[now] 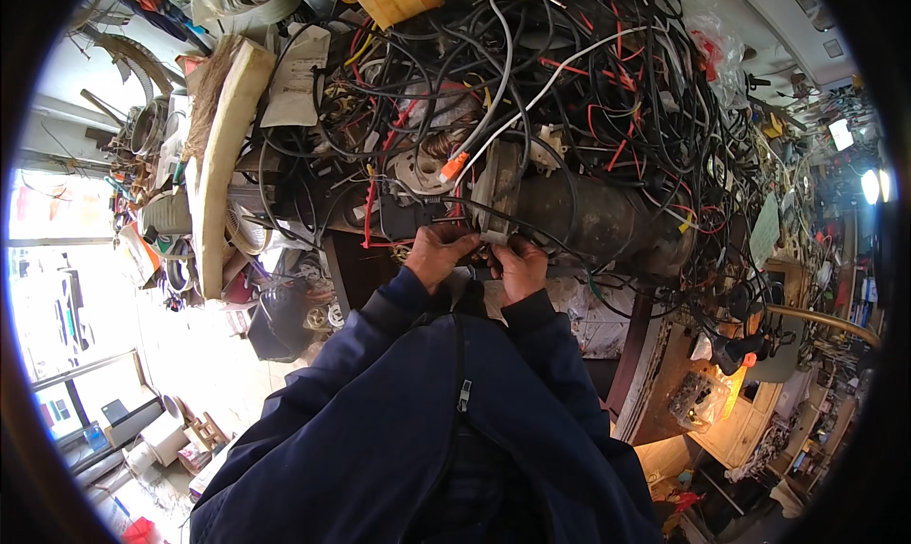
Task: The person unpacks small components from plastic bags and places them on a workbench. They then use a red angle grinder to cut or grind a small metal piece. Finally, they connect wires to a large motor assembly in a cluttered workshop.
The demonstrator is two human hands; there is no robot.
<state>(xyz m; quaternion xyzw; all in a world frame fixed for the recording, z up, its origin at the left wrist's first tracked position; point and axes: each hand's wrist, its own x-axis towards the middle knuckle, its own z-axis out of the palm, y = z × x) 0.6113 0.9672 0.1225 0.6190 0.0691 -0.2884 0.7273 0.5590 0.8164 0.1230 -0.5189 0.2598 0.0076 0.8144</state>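
Both my hands are close together at the near end of a large, grimy, motor-like cylinder [588, 217]. My left hand [438, 256] has its fingers curled, with the thumb reaching toward the lower edge of a pale metal flange [495, 202]. Just to its right, my right hand [520, 267] is closed in a pinch under the same flange. Whatever small piece lies between the fingertips is hidden. Beyond the hands, a grey cable with an orange plug [454, 167] lies over the machine. A dark block [403, 219] sits left of the flange.
A thick tangle of black cables [560, 60] with red and white wires covers the far bench. A long curved cream-coloured piece [232, 165] stands at left. Wooden drawers [735, 430] and a bag of small parts [699, 399] are at lower right.
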